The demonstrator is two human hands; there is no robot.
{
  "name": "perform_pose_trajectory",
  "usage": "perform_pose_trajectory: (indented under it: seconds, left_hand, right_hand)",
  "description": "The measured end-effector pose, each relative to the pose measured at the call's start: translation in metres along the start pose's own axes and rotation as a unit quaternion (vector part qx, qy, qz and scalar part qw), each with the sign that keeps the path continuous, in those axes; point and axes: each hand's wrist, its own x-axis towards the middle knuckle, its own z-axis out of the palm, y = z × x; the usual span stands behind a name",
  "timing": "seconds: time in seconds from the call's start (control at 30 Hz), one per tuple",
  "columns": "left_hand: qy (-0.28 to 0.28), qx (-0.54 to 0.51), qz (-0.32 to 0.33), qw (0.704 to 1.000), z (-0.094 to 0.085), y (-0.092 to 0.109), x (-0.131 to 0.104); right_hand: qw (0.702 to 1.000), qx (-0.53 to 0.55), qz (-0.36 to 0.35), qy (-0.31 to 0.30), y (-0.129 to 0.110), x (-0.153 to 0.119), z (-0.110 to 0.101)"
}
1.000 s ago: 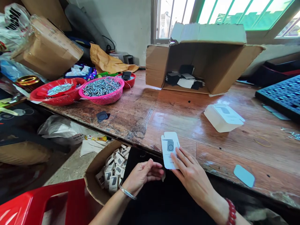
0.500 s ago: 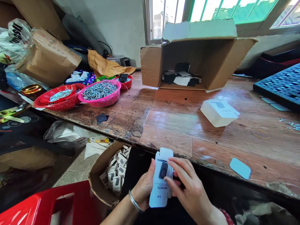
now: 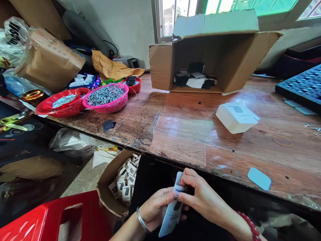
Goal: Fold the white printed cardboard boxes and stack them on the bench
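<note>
A: Where is the white card sleeve (image 3: 172, 211) right now?

B: Below the near edge of the bench (image 3: 190, 134), over the lap. The left hand (image 3: 155, 209) cups it from behind, fingers closed around its lower half. The right hand (image 3: 200, 197) pinches the top end between thumb and forefinger, right where the blue-edged flap sits.

A: So each grip is shut on it?

B: Yes, both closed on the same sleeve, which tilts away from the camera. I can't tell whether anything is inside it.

A: What could go wrong?

B: My guess is that the thin card creases or tears at the flap if the right-hand pinch twists too hard. And it's held over open air, so if either grip loosens it could fall to the floor, or into the cardboard box (image 3: 110, 187) of small packed items (image 3: 125, 180) beside the left arm.

A: Anything else close by?

B: A white box (image 3: 237, 117) and a pale blue flat piece (image 3: 259, 178) lie on the bench, well apart from the hands. Farther back the pink basket (image 3: 106, 98) holds small metal parts.
</note>
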Motion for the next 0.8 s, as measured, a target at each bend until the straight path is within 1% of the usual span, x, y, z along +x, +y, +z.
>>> perform_pose_trajectory:
  seconds: [0.07, 0.1, 0.17, 0.23, 0.27, 0.3, 0.37, 0.4, 0.43, 0.47, 0.53, 0.6, 0.67, 0.7, 0.8]
  left_hand:
    - [0.024, 0.033, 0.008, 0.999, -0.003, 0.002, 0.001]
    - [0.045, 0.047, 0.014, 0.998, -0.005, 0.003, 0.002]
    - [0.097, 0.067, 0.039, 0.992, -0.01, 0.007, 0.004]
    - [0.144, 0.068, 0.076, 0.984, -0.015, 0.01, 0.005]
    - [0.161, 0.062, 0.093, 0.981, -0.017, 0.011, 0.005]
    - [0.172, 0.059, 0.107, 0.977, -0.018, 0.012, 0.005]
    - [0.176, 0.06, 0.12, 0.975, -0.021, 0.011, 0.005]
    - [0.176, 0.067, 0.127, 0.974, -0.022, 0.009, 0.005]
    - [0.179, 0.08, 0.14, 0.971, -0.023, 0.006, 0.006]
    - [0.186, 0.097, 0.159, 0.965, -0.023, 0.003, 0.007]
    - [0.219, 0.127, 0.206, 0.945, -0.024, -0.004, 0.008]
    - [0.257, 0.138, 0.242, 0.925, -0.023, -0.01, 0.008]
    - [0.275, 0.138, 0.256, 0.917, -0.023, -0.014, 0.007]
    - [0.27, 0.143, 0.257, 0.917, -0.023, -0.015, 0.005]
    - [0.215, 0.167, 0.242, 0.931, -0.025, -0.017, 0.0]
  right_hand:
    - [1.0, 0.003, -0.015, 0.004, 0.002, -0.002, 0.002]
    - [0.999, 0.006, -0.023, 0.023, 0.004, -0.002, 0.005]
    - [0.995, 0.02, -0.026, 0.099, 0.01, -0.002, 0.013]
    - [0.98, 0.059, 0.001, 0.188, 0.018, -0.001, 0.025]
    - [0.973, 0.097, 0.021, 0.208, 0.021, 0.0, 0.031]
    - [0.969, 0.145, 0.038, 0.197, 0.025, 0.0, 0.037]
    - [0.964, 0.232, 0.056, 0.115, 0.03, -0.002, 0.048]
    - [0.964, 0.247, 0.057, 0.079, 0.032, -0.003, 0.053]
    - [0.968, 0.235, 0.055, 0.066, 0.034, -0.005, 0.058]
    - [0.975, 0.203, 0.051, 0.077, 0.036, -0.007, 0.062]
    - [0.983, 0.119, 0.044, 0.133, 0.041, -0.01, 0.069]
    - [0.984, 0.082, 0.039, 0.156, 0.044, -0.012, 0.073]
    - [0.979, 0.121, 0.038, 0.162, 0.046, -0.012, 0.073]
    - [0.972, 0.158, 0.034, 0.169, 0.046, -0.012, 0.073]
    - [0.945, 0.256, 0.015, 0.203, 0.047, -0.016, 0.071]
